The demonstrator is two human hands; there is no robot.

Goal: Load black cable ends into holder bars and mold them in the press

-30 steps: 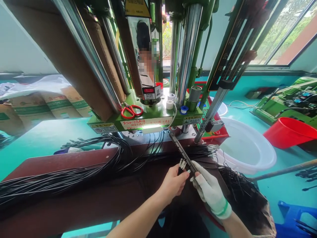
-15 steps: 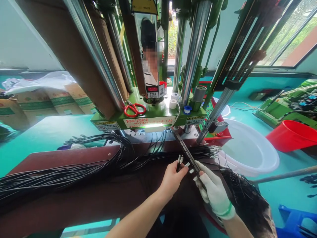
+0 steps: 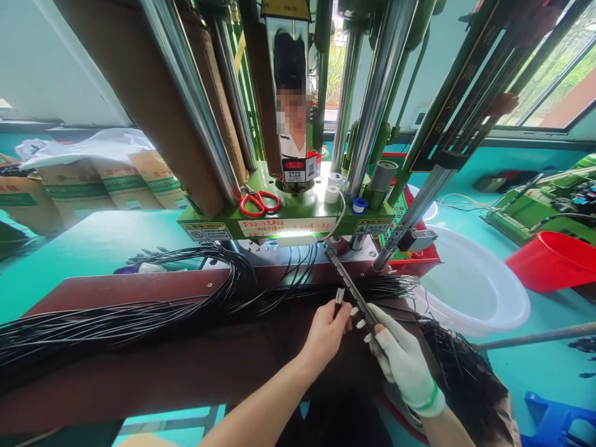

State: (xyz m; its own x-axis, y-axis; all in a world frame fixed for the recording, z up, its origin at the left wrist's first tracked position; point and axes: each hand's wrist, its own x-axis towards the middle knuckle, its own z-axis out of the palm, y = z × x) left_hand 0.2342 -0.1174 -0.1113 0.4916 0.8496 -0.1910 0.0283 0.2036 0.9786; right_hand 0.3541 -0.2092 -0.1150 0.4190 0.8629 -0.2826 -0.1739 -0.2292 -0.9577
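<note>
The bare left hand [image 3: 326, 338] pinches a cable connector [image 3: 339, 297], the gloved right hand [image 3: 405, 366] grips a slotted black bar [image 3: 349, 287], and a white basin [image 3: 470, 279] sits past the right end of the bench [image 3: 116, 285].

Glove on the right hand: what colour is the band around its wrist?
The wrist band is green, on a white glove; it shows best in the head view.

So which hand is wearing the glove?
The right hand, in a white fabric glove with a green band at the wrist; the left hand is bare.
</note>
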